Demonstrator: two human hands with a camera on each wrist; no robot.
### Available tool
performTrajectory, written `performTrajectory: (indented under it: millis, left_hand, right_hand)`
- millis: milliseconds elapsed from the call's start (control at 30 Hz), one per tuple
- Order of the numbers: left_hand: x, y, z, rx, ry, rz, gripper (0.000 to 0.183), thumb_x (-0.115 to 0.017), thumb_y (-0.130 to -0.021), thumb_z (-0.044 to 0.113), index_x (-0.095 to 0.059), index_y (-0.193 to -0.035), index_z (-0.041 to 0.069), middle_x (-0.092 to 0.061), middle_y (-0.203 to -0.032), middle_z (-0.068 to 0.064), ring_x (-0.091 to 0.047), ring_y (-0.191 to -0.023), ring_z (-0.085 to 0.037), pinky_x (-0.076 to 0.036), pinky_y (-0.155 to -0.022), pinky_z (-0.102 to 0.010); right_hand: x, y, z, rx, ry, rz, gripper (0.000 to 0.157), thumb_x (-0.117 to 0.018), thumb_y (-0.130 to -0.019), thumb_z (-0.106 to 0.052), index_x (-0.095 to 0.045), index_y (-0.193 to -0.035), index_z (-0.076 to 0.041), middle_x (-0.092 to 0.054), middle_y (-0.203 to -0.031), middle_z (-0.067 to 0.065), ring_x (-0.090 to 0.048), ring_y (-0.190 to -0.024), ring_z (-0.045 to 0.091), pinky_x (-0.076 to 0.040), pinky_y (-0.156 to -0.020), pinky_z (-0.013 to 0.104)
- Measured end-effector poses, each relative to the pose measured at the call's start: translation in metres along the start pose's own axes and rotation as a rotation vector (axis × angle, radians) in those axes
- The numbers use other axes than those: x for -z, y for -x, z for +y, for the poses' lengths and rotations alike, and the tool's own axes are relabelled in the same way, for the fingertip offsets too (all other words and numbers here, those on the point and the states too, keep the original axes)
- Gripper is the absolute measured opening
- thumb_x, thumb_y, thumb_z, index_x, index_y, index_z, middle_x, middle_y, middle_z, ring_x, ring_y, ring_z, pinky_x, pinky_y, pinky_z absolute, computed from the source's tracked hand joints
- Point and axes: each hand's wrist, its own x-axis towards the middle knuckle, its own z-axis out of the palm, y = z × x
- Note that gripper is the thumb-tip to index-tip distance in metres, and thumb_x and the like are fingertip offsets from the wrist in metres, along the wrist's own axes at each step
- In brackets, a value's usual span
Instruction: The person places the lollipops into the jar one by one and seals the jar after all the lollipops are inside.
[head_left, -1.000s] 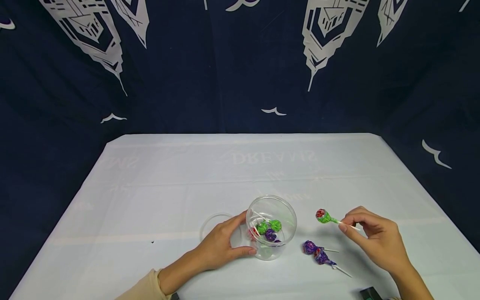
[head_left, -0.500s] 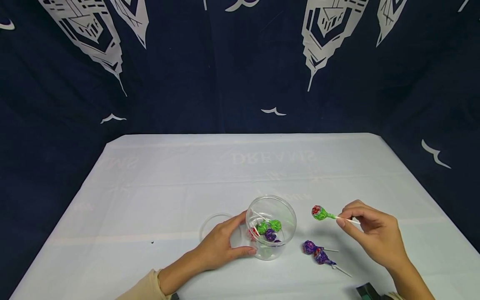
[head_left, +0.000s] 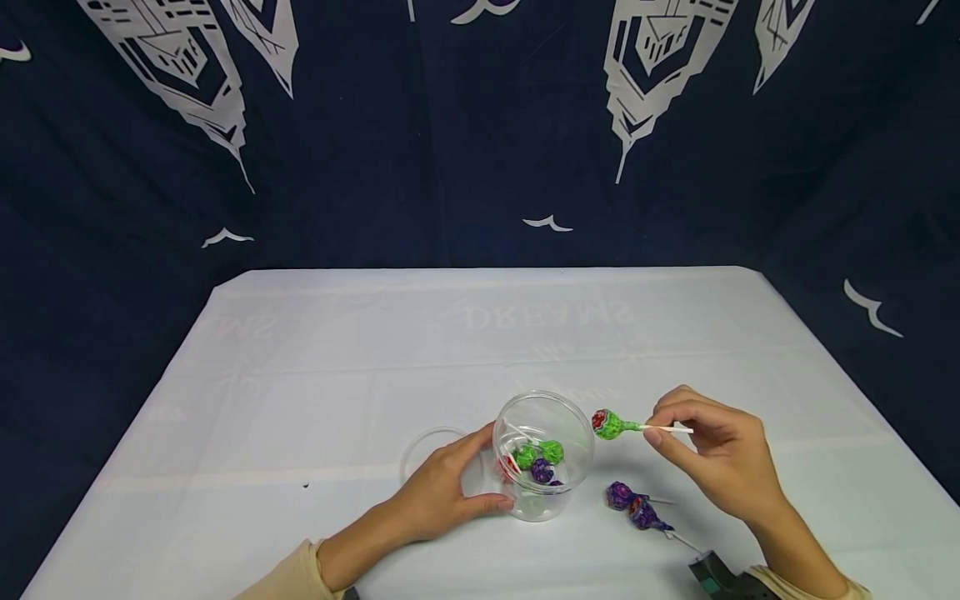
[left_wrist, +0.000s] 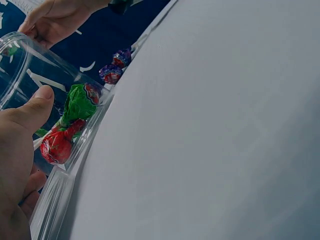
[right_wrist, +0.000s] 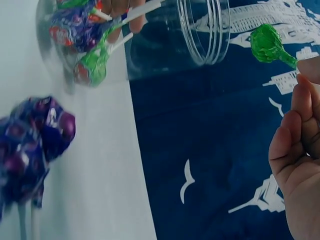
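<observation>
My left hand holds a clear plastic jar standing on the table, thumb at the near side and fingers at the left. Inside lie several wrapped lollipops, among them a green one, a red one and a purple one. The jar's mouth is uncovered. My right hand pinches the white stick of a green-and-red lollipop, its candy end pointing left beside the jar's rim. Two purple lollipops, one at the left and one nearer me, lie on the table below that hand.
A round clear lid lies behind my left hand, partly hidden by it. White cloth covers the table, with a dark blue printed curtain behind its far edge. A black device sits at my right wrist.
My right hand has moved left and slightly away from me, bringing the green lollipop close to the jar's rim. The left hand and the jar have stayed in place.
</observation>
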Motion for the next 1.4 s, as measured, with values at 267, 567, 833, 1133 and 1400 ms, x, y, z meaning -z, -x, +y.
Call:
performTrajectory:
  millis: [267, 567, 833, 1133, 1400]
  left_hand:
    - [-0.001, -0.001, 0.0, 0.0, 0.002, 0.001, 0.087, -0.081, -0.082, 0.039, -0.037, -0.152, 0.011, -0.055, -0.141, 0.0, -0.051, -0.129, -0.017, -0.041, -0.109, -0.039]
    - [-0.001, -0.001, 0.0, -0.004, -0.002, 0.002, 0.087, -0.081, -0.082, 0.038, -0.037, -0.151, 0.011, -0.056, -0.14, -0.001, -0.052, -0.128, -0.017, -0.041, -0.109, -0.039]
    - [0.0, -0.001, 0.0, -0.004, 0.001, -0.003, 0.087, -0.08, -0.082, 0.039, -0.036, -0.152, 0.012, -0.054, -0.143, 0.001, -0.05, -0.13, -0.018, -0.041, -0.109, -0.039]
    - [0.0, 0.0, -0.001, -0.009, 0.012, -0.006, 0.087, -0.08, -0.082, 0.04, -0.036, -0.152, 0.011, -0.053, -0.144, -0.001, -0.05, -0.13, -0.018, -0.041, -0.109, -0.039]
    - [0.0, -0.001, 0.0, -0.007, 0.007, -0.006, 0.086, -0.08, -0.082, 0.039, -0.037, -0.152, 0.011, -0.054, -0.142, -0.002, -0.049, -0.131, -0.019, -0.04, -0.11, -0.039]
  right_hand:
    - [-0.012, -0.006, 0.0, 0.016, -0.026, -0.039, 0.008, -0.07, -0.085, 0.011, -0.069, -0.091, 0.006, -0.062, -0.082, 0.014, -0.056, -0.081, 0.016, -0.049, -0.064, 0.02]
    - [-0.026, -0.009, 0.003, 0.007, -0.051, -0.09, 0.018, -0.067, -0.083, 0.018, -0.069, -0.095, 0.005, -0.064, -0.087, 0.011, -0.057, -0.084, 0.016, -0.052, -0.074, 0.021]
    - [-0.027, -0.007, 0.011, 0.034, -0.094, -0.072, 0.029, -0.065, -0.079, 0.024, -0.067, -0.105, 0.012, -0.067, -0.1, 0.011, -0.058, -0.088, 0.017, -0.049, -0.075, 0.022]
    - [-0.016, -0.002, 0.014, 0.033, -0.091, -0.007, 0.019, -0.063, -0.084, 0.02, -0.067, -0.102, 0.014, -0.068, -0.098, 0.013, -0.059, -0.086, 0.019, -0.051, -0.077, 0.021]
    - [-0.005, 0.012, 0.016, -0.038, -0.01, -0.008, 0.036, -0.059, -0.072, 0.033, -0.069, -0.1, 0.011, -0.067, -0.094, 0.012, -0.057, -0.083, 0.016, -0.05, -0.073, 0.02]
